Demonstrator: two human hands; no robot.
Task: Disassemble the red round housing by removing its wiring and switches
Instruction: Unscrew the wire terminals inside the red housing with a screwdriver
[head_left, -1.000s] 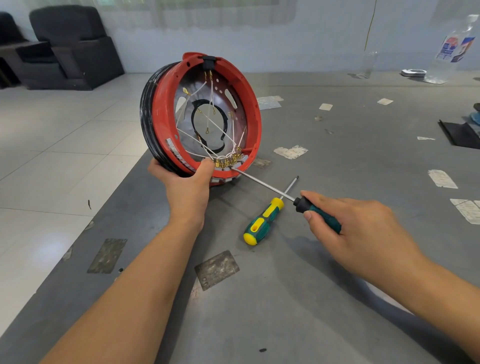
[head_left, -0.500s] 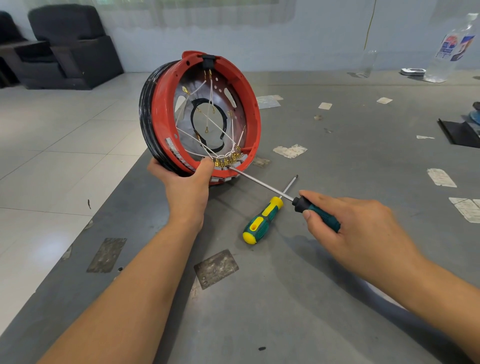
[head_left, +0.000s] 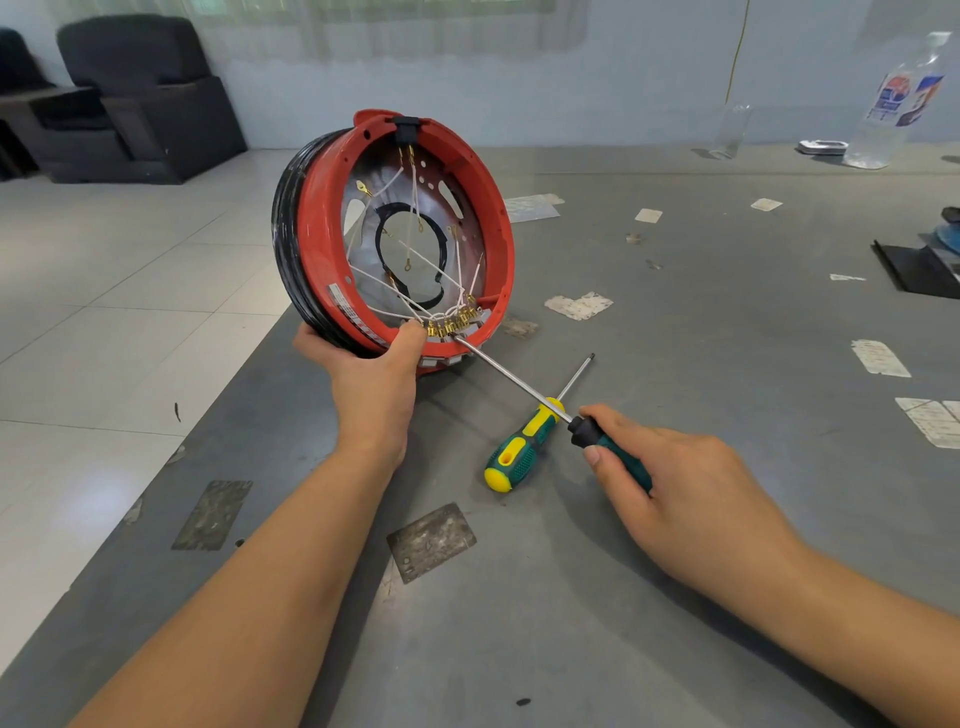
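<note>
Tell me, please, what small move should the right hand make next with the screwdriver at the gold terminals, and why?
Probably turn the screwdriver in place. Its tip already sits at the row of gold terminals on the lower rim of the red housing, the right hand grips the handle, and the left hand steadies the housing on the table. White wires are still attached.

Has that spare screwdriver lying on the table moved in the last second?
No. The spare screwdriver lies at the same spot beside the dark patch on the table.

Left hand (head_left: 371, 371) grips upward, thumb forward; right hand (head_left: 691, 499) curls, knuckles up.
</note>
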